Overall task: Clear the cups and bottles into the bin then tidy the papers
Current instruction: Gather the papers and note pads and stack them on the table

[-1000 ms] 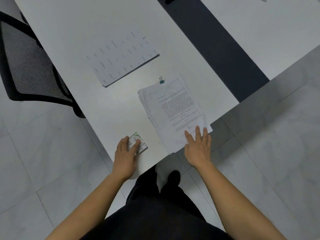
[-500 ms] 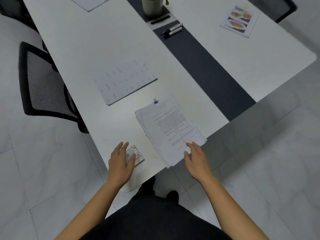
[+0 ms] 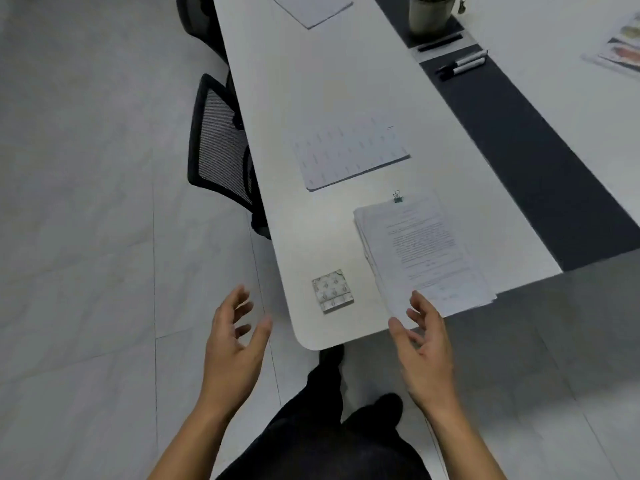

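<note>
Just beyond right fingers (image 3: 423, 306): paper stack (image 3: 422, 247).

The floor (image 3: 86, 202) is made of big, pale grey tiles with thin lines between them. A long white table (image 3: 311, 81) with a round corner stands on it. A dark grey strip (image 3: 519, 150) runs down its middle. 1 black chair (image 3: 218, 150) with a net back is pushed in at the table's left side. Another dark chair (image 3: 197, 15) sits further up. The light is soft.
</note>
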{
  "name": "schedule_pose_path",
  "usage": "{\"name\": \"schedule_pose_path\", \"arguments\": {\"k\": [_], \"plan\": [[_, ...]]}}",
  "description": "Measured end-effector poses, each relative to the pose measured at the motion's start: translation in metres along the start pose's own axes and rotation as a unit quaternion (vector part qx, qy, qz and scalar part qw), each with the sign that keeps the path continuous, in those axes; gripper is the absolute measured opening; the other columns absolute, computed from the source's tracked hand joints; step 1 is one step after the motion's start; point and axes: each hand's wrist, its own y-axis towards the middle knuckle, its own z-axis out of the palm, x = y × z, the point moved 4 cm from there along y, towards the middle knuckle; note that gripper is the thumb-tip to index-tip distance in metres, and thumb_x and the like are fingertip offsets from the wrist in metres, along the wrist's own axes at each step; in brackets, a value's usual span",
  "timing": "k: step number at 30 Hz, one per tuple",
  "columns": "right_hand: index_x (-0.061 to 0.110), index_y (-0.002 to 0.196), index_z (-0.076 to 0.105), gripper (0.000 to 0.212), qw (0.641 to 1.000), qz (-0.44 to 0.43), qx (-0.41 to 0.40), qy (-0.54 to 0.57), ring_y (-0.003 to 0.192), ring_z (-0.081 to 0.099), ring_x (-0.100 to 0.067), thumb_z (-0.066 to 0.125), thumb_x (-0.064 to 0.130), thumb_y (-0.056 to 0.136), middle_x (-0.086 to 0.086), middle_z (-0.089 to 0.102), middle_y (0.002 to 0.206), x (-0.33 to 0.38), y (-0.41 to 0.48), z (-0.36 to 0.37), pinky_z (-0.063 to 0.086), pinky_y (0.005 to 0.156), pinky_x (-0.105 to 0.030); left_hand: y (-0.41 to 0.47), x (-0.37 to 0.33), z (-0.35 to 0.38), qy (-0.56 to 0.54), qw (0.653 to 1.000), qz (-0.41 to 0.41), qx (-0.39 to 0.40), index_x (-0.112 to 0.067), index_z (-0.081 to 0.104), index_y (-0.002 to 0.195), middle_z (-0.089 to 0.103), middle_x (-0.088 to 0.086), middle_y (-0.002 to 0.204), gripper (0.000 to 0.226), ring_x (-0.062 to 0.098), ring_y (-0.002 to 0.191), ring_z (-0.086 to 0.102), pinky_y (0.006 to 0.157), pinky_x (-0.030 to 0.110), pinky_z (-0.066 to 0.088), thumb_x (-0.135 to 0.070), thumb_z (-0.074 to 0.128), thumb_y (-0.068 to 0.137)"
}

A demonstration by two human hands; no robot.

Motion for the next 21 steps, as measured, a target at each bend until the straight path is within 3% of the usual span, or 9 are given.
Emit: {"name": "schedule_pose_path", "arguments": {"k": [6,12,16,21], "plan": [[0.052,0.124,0.047,0.042,0.996,-0.056,0.057,-0.024,0.118,0.052,0.009,0.064,0.027,0.094,0.026,0.052,0.129,0.048,0.000,0.070,0.046,0.089,-0.016,0.021,0.021,-0.077,-0.054,0.996,0.002,-0.064,-0.038,0.044,0.136,0.057,-0.017,0.129,0.052,-0.005,0.118,0.054,0.088,0.018,0.045,-0.020,0.065,0.092],[0.045,0.128,0.051,0.038,0.994,-0.069,0.052,-0.070,0.113,0.051,0.015,0.062,0.029,0.096,0.024,0.053,0.132,0.074,0.020,0.185,0.047,0.084,-0.014,0.094,0.082,-0.143,-0.090,0.995,-0.012,-0.042,-0.030,0.047,0.139,0.058,-0.016,0.129,0.053,-0.009,0.116,0.054,0.087,0.017,0.045,-0.018,0.066,0.091],[0.050,0.124,0.049,0.039,0.990,-0.067,0.077,-0.095,0.116,0.052,0.012,0.063,0.028,0.096,0.025,0.053,0.131,0.096,0.028,0.291,0.046,0.085,-0.015,0.163,0.118,-0.203,-0.093,0.995,-0.021,-0.024,-0.031,0.046,0.140,0.056,-0.019,0.130,0.054,-0.010,0.116,0.051,0.095,0.026,0.048,-0.020,0.065,0.092],[0.043,0.134,0.051,0.045,0.986,-0.100,0.088,-0.097,0.118,0.052,0.011,0.065,0.028,0.094,0.026,0.054,0.131,0.160,0.045,0.385,0.045,0.092,-0.015,0.251,0.112,-0.285,-0.070,0.997,0.007,-0.014,-0.032,0.045,0.139,0.056,-0.020,0.128,0.052,-0.006,0.118,0.052,0.092,0.022,0.047,-0.019,0.065,0.092]]}}
